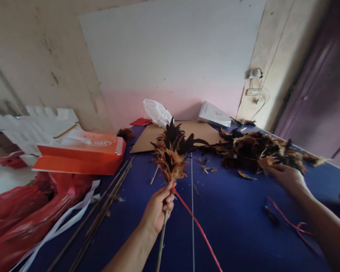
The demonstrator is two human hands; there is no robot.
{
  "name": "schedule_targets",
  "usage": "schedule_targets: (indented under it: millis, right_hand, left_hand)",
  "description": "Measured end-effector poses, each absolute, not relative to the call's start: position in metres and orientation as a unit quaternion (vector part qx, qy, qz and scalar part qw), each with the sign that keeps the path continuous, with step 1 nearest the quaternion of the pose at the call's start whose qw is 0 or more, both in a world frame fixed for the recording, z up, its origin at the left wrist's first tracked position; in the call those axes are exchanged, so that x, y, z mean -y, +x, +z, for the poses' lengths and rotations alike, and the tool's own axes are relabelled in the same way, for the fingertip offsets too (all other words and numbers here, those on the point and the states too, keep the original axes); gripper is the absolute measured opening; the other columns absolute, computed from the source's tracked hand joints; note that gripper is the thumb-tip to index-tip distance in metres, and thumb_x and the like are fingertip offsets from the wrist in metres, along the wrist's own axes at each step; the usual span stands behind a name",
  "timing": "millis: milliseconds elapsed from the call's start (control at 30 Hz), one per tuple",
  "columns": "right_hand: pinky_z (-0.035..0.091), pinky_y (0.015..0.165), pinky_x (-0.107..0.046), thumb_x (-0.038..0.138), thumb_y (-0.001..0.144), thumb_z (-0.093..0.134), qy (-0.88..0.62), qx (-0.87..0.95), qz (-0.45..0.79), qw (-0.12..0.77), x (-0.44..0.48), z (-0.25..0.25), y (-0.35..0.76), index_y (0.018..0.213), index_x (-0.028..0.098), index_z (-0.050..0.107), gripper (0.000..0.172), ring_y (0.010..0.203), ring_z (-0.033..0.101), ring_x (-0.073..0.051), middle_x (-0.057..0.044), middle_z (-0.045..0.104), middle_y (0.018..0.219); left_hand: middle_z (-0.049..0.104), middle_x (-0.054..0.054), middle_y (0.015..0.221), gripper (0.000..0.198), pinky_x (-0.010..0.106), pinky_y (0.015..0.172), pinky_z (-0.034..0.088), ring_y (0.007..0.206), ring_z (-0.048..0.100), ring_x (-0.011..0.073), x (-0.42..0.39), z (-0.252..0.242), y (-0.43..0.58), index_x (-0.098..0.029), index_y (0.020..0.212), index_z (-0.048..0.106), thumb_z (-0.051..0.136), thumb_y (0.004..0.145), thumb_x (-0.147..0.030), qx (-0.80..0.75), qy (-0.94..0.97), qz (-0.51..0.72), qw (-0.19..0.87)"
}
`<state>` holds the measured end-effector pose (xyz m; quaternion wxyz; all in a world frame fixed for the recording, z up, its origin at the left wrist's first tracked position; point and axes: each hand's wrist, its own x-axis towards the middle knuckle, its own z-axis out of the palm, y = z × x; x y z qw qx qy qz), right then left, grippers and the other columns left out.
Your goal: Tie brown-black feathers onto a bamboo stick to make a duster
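My left hand is closed around a thin wooden stick topped with a bunch of brown and black feathers, a feather duster in the making. A red string runs from the grip down across the blue table. My right hand reaches into a loose pile of dark and orange feathers at the right. Its fingers are curled among the feathers and partly hidden.
Several bare sticks lie left of centre. An orange box and red plastic bags crowd the left side. A cardboard sheet, a white bag and a white packet sit by the wall. More red string lies at right.
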<state>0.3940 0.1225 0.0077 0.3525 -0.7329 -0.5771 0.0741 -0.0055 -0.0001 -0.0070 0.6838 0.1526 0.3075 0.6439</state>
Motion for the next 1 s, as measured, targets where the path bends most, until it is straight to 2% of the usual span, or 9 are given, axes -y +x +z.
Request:
schedule_targets:
  millis: [33,100,167,267,433,600,700,833,1000]
  right_hand:
    - [0.046,0.057,-0.037,0.044,0.078,0.048,-0.711,0.571,0.119,0.392,-0.117,0.012,0.378,0.081,0.017,0.063,0.031,0.066,0.062,-0.025,-0.017,0.064,0.074]
    - [0.046,0.057,-0.03,0.039,0.074,0.056,-0.572,0.525,0.332,0.536,-0.101,0.023,0.339,0.076,0.019,0.06,0.02,0.062,0.06,-0.018,-0.012,0.063,0.074]
    - [0.045,0.05,-0.024,0.03,0.065,0.066,-0.451,0.461,0.496,0.581,-0.08,0.038,0.293,0.072,0.02,0.059,0.014,0.052,0.054,-0.011,-0.003,0.06,0.067]
    - [0.044,0.048,-0.019,0.024,0.061,0.07,-0.33,0.418,0.633,0.562,-0.041,0.062,0.229,0.073,0.019,0.059,0.016,0.049,0.051,-0.007,0.003,0.057,0.059]
    - [0.044,0.05,-0.018,0.019,0.056,0.075,-0.236,0.354,0.783,0.455,0.01,0.077,0.156,0.072,0.014,0.063,0.021,0.049,0.052,-0.006,0.001,0.06,0.061]
    - [0.043,0.054,-0.021,0.022,0.054,0.075,-0.254,0.356,0.796,0.418,0.012,0.044,0.123,0.067,0.012,0.063,0.021,0.052,0.053,-0.008,0.0,0.061,0.06]
    - [0.041,0.055,-0.022,0.023,0.058,0.072,-0.295,0.405,0.737,0.454,0.002,0.026,0.119,0.073,0.013,0.065,0.02,0.055,0.053,-0.009,-0.001,0.063,0.064]
    - [0.042,0.066,-0.024,0.025,0.062,0.069,-0.322,0.436,0.682,0.491,-0.006,0.02,0.124,0.081,0.016,0.065,0.021,0.069,0.056,-0.012,-0.003,0.065,0.075]
    - [0.04,0.061,-0.025,0.03,0.065,0.064,-0.364,0.461,0.632,0.505,-0.011,0.019,0.129,0.077,0.016,0.063,0.019,0.063,0.054,-0.013,-0.002,0.063,0.069]
  left_hand:
    - [0.052,0.003,0.063,0.012,0.008,0.03,0.024,0.041,0.035,-0.0006,0.0,-0.007,-0.005,-0.004,0.079,0.067,0.055,0.078,-0.005,-0.304,0.157,0.647,0.682]
    - [0.054,0.003,0.065,0.009,0.008,0.03,0.024,0.041,0.036,-0.0006,0.0,-0.008,-0.005,-0.005,0.078,0.067,0.058,0.075,-0.006,-0.303,0.165,0.65,0.677]
    - [0.055,0.004,0.065,0.009,0.008,0.03,0.023,0.041,0.036,-0.0006,0.0,-0.009,-0.005,-0.005,0.079,0.067,0.06,0.074,-0.007,-0.312,0.173,0.649,0.672]
    - [0.055,0.003,0.063,0.009,0.008,0.03,0.022,0.041,0.036,-0.0006,0.0,-0.009,-0.005,-0.005,0.079,0.066,0.061,0.074,-0.009,-0.335,0.189,0.645,0.661]
    - [0.054,0.001,0.062,0.008,0.008,0.032,0.02,0.04,0.034,-0.0017,0.002,-0.011,-0.004,-0.008,0.076,0.064,0.065,0.07,-0.014,-0.35,0.209,0.641,0.65]
    - [0.038,-0.008,0.044,0.013,0.01,0.032,0.019,0.034,0.026,-0.0007,-0.001,-0.017,-0.006,-0.012,0.064,0.058,0.069,0.064,-0.019,-0.372,0.235,0.631,0.639]
    - [0.042,-0.007,0.047,0.015,0.01,0.032,0.02,0.036,0.029,-0.0003,-0.001,-0.015,-0.007,-0.011,0.066,0.059,0.071,0.062,-0.02,-0.364,0.242,0.633,0.639]
    - [0.052,-0.002,0.061,0.018,0.009,0.03,0.018,0.04,0.032,-0.001,0.002,-0.009,-0.006,-0.009,0.071,0.063,0.073,0.062,-0.021,-0.368,0.249,0.631,0.636]
    - [0.042,-0.007,0.051,0.021,0.009,0.03,0.015,0.035,0.025,-0.0017,0.006,-0.008,-0.003,-0.011,0.077,0.064,0.073,0.064,-0.025,-0.378,0.258,0.594,0.661]
